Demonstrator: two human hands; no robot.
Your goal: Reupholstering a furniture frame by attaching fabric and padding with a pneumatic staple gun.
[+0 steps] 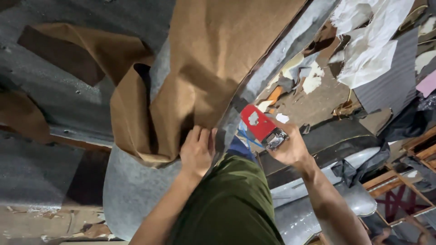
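Left hand [198,152] presses the folded edge of one brown fabric sheet [200,68], fingers together and flat on it, pinning it against the grey felt [131,190] beneath. Right hand [290,147], just right of the brown sheet, has fingers clamped around one red tool [260,123], nose angled toward the sheet's edge. Scraps [313,79] lie beyond.

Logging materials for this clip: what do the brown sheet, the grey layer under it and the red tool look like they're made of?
Brown sheet: likely fabric or faux suede, matte, folding softly. Grey layer: looks like felt, fuzzy and speckled. Red tool in the right hand: probably painted metal, worn patch, shiny silver end. Left hand presses the sheet.
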